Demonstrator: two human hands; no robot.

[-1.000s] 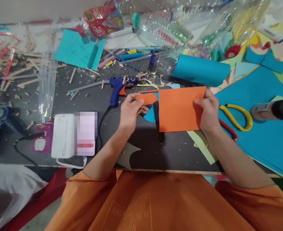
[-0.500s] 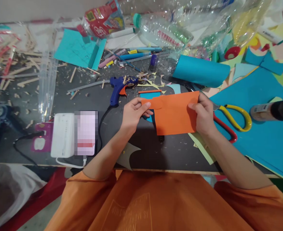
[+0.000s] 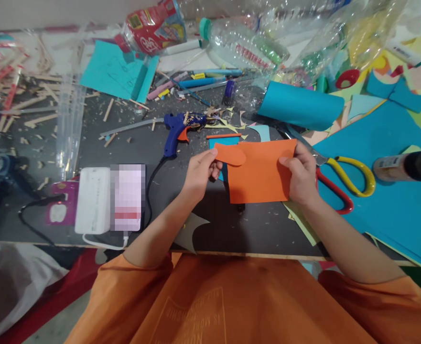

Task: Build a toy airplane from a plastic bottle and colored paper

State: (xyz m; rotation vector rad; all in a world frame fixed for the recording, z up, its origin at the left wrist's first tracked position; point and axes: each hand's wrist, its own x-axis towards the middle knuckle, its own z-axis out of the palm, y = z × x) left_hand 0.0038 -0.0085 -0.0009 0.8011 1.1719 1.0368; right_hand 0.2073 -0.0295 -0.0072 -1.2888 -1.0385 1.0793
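My left hand (image 3: 200, 174) pinches the left end of a small orange paper piece (image 3: 232, 155) with a rounded right end. That piece overlaps the upper left of an orange paper sheet (image 3: 260, 179). At the sheet's right edge, my right hand (image 3: 302, 174) grips it with the thumb on top. Partly hidden behind the papers lies a blue paper piece (image 3: 224, 142) with an orange strip (image 3: 223, 136) along its top. Scissors (image 3: 351, 176) with yellow and red handles lie just right of my right hand.
A blue glue gun (image 3: 176, 134) lies left of centre, its cable running down. Further left are a phone (image 3: 127, 198) and a white power bank (image 3: 92, 200). A rolled blue paper (image 3: 301, 106), plastic bottles (image 3: 242, 45) and a dark-capped bottle (image 3: 405, 166) lie behind and right.
My left hand has shifted slightly left on the small orange piece and turned it, so its rounded end shows more clearly. The orange sheet has moved slightly.
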